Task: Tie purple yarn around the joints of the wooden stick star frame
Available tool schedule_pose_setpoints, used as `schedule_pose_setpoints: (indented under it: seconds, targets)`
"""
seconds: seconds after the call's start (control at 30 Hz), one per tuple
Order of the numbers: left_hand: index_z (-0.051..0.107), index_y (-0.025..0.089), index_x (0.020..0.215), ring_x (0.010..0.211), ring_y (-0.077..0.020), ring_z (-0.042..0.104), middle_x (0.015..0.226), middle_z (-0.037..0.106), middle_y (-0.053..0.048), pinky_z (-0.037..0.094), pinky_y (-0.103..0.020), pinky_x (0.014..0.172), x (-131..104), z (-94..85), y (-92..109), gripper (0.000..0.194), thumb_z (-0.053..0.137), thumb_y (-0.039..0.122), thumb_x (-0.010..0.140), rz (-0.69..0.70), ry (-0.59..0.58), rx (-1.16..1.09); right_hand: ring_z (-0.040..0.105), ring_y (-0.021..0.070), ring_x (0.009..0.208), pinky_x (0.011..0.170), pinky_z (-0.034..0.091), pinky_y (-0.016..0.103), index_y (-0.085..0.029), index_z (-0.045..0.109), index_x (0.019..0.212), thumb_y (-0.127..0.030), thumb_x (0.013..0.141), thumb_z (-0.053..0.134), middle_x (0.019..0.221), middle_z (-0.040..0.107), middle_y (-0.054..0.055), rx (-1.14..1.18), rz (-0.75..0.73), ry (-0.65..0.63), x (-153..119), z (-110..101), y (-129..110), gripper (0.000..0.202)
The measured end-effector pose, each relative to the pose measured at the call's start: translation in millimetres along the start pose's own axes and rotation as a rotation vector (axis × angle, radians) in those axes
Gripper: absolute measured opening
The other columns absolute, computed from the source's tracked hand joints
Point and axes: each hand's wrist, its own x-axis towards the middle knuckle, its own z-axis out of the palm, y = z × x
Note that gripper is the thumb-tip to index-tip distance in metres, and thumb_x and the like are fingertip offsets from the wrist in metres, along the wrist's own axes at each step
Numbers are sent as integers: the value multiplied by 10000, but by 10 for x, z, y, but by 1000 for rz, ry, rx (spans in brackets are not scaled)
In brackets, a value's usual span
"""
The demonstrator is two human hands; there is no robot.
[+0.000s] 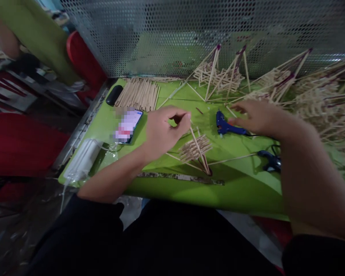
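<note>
My left hand (pixel 168 130) pinches the upper end of a thin wooden stick belonging to a small stick structure (pixel 195 148), whose stacked sticks and dark-wrapped tip lie below and to the right of the fingers. Over the right part of the green table (pixel 172 189), my right hand (pixel 247 117) is held with fingers apart and nothing between them. Its lower fingers are beside a blue glue gun (pixel 228 125); whether they touch it is unclear. The glue gun lies on the table with its nozzle end to the left.
Loose sticks (pixel 139 93) lie behind a phone (pixel 128 126), near a black case (pixel 114 95). A white power bank-like block (pixel 83 159) sits left. More stick structures (pixel 221 76) stand before a perforated metal panel (pixel 166 38). A dark clamp-like tool (pixel 270 161) is at right.
</note>
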Motion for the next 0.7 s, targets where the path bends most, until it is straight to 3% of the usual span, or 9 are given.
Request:
schedule_pose_setpoints:
  seconds: [0.1,0.2,0.27,0.33,0.43,0.57,0.63,0.7]
  targets:
    - [875,228,859,851,-197,714,896,818,-61,552,-346,815,4,4,-3,305,813,351,1131,-58,3,-17,673,271,849,805,454,436,-132,845,1237,-367,800,1107,1154,862,278,-21,16,-34,-57,481,277,561]
    - [923,231,997,911,-212,748,1013,866,-84,583,-350,850,-3,9,-57,302,875,505,1113,-131,-12,-132,679,303,826,832,528,453,-177,810,1210,-468,966,937,1065,841,223,-9,24,-84,-116,692,339,401]
    - [925,224,1074,893,-203,743,1041,873,-89,585,-340,823,-22,18,-133,388,880,609,1099,-147,-22,-204,757,379,1006,978,607,522,-178,793,1336,-480,1052,769,1217,832,243,-19,61,-175,-159,668,316,415]
    - [913,215,1132,835,-179,708,994,851,-73,567,-321,770,-55,36,-223,442,887,654,1082,-140,-28,-236,765,442,1257,1165,608,590,-170,748,1485,-511,1078,671,1418,778,265,-62,128,-273,-204,577,274,536]
    - [891,208,1203,819,-158,693,968,827,-48,561,-302,754,-116,78,-317,389,915,577,1081,-135,-24,-245,726,470,1407,1271,575,588,-136,708,1536,-599,1084,632,1534,719,289,-163,204,-336,-260,438,197,651]
    - [873,214,1209,863,-165,734,1016,846,-56,600,-316,801,-100,41,-340,249,875,437,1098,-153,-79,-227,772,454,1282,1139,599,547,-107,742,1427,-540,1094,615,1422,806,296,-216,237,-373,-278,299,84,560]
    - [876,219,1210,911,-188,767,1071,861,-75,626,-340,840,-3,-126,-353,220,844,399,1087,-150,-170,-173,786,432,1176,1010,586,512,-146,771,1328,-531,1095,610,1314,850,261,-234,273,-367,-270,215,22,478]
    - [891,215,1161,937,-213,787,1092,874,-90,634,-356,847,146,-431,-401,188,809,349,1058,-166,-240,-43,775,394,1071,876,521,455,-200,776,1199,-535,1085,615,1206,864,217,-269,338,-329,-265,121,-42,390]
